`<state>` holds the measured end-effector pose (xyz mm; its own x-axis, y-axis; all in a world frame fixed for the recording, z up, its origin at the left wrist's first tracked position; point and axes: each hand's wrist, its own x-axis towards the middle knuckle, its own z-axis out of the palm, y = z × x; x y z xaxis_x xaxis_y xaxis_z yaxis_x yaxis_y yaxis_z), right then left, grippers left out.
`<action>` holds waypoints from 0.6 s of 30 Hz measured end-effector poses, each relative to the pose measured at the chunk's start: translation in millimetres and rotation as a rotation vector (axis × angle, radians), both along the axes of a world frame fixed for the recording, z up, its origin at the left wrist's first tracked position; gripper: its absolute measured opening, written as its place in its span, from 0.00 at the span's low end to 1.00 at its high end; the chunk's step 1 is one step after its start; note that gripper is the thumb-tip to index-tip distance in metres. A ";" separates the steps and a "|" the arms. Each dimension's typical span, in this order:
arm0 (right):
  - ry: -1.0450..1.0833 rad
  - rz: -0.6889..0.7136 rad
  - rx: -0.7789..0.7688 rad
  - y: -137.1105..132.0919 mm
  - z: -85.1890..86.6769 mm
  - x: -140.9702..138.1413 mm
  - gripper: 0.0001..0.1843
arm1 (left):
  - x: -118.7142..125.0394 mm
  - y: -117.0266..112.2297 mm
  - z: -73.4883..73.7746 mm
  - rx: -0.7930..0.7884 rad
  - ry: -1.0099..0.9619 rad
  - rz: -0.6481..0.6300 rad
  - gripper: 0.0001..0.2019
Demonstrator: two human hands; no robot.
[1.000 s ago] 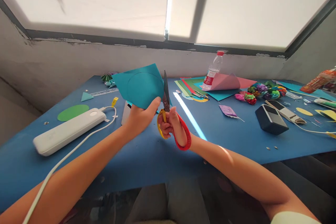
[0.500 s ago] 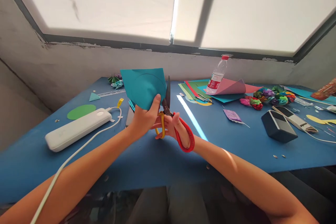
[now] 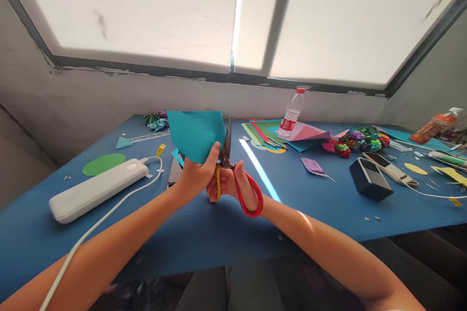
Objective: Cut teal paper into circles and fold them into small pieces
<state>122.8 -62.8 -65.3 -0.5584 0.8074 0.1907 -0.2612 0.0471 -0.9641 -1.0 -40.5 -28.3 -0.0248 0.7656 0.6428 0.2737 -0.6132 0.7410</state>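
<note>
A teal sheet of paper (image 3: 195, 136) with a curved line drawn on it is pinched in my left hand (image 3: 200, 171), thumb on the near face. My right hand (image 3: 233, 185) is closed on a pair of scissors (image 3: 226, 148) with one yellow and one red handle loop. My thumb passes through the red loop and my fingers are at the yellow one. The dark blades point up along the paper's right edge. Part of the lower blade area is hidden by the paper and my left thumb.
On the blue table (image 3: 204, 233) a white power bank (image 3: 98, 189) with a cable lies left, beside a green paper oval (image 3: 104, 164). Behind stand a water bottle (image 3: 291, 115) and coloured paper sheets (image 3: 302, 132). To the right are crepe paper flowers (image 3: 365, 141) and a dark box-shaped device (image 3: 371, 178).
The view has swung slightly right and up, so everything sits further left and lower. The scissor handles look closer together, and the paper is still in my left hand.
</note>
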 end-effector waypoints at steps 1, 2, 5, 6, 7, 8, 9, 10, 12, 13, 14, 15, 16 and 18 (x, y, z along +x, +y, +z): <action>0.001 -0.010 0.016 -0.1 -0.3 -0.1 0.46 | 0.3 -1.4 0.4 -0.012 0.007 -0.003 0.16; -0.002 -0.022 0.026 -0.3 -0.4 -0.2 0.46 | 0.7 -2.8 0.8 -0.039 0.011 -0.012 0.17; -0.018 -0.048 0.024 -0.6 -0.6 -0.1 0.44 | 1.6 -6.6 1.9 -0.118 0.030 -0.052 0.20; -0.022 -0.055 0.021 -0.6 -0.6 -0.1 0.44 | 1.8 -7.2 2.2 -0.123 0.036 -0.059 0.20; -0.025 -0.061 0.020 -0.5 -0.5 -0.2 0.44 | 1.9 -7.6 2.5 -0.114 0.041 -0.061 0.20; -0.027 -0.064 0.017 -0.5 -0.3 -0.3 0.44 | 2.0 -7.7 2.8 -0.099 0.045 -0.060 0.20; -0.025 -0.067 0.012 -0.6 0.0 -0.5 0.43 | 1.9 -7.6 2.9 -0.087 0.045 -0.057 0.19; -0.020 -0.070 0.006 -0.7 0.4 -0.8 0.43 | 1.8 -7.3 2.8 -0.082 0.045 -0.056 0.19; -0.004 -0.071 -0.006 -1.3 1.3 -1.4 0.44 | 1.3 -6.6 1.9 -0.092 0.046 -0.060 0.19; 0.007 -0.066 -0.007 -1.8 1.7 -1.8 0.45 | 1.1 -6.2 1.3 -0.100 0.046 -0.062 0.18; 0.016 -0.058 -0.004 -2.3 2.1 -2.1 0.45 | 0.9 -5.6 0.4 -0.104 0.046 -0.060 0.18; 0.025 -0.050 0.001 -2.8 2.4 -2.3 0.46 | 0.7 -4.8 -0.4 -0.105 0.046 -0.058 0.18; 0.032 -0.040 0.004 -3.2 2.6 -2.4 0.46 | 0.5 -4.0 -1.3 -0.101 0.046 -0.056 0.18; 0.042 -0.033 0.008 -3.7 2.8 -2.4 0.45 | 0.3 -1.7 -2.7 -0.085 0.049 -0.042 0.17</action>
